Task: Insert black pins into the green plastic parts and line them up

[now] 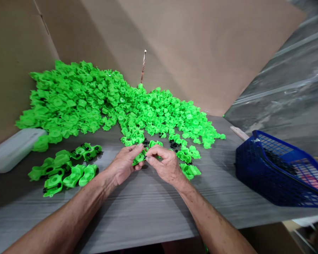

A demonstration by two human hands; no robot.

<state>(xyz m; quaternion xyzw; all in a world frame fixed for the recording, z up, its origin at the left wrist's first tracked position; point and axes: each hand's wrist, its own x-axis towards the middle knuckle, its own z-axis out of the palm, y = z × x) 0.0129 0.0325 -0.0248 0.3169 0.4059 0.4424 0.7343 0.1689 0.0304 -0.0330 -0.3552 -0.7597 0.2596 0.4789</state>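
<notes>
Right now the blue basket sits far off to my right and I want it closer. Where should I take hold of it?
Probably the top rim at the left corner of the blue basket, coming from above and the left with the right hand once it frees the green piece. The mesh walls show no handle, and that corner lies nearest.

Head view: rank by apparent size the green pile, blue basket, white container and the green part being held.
1. green pile
2. blue basket, cut off at the frame edge
3. white container, also cut off, so its rank is less sure
4. green part, pinched between left hand and right hand
</notes>
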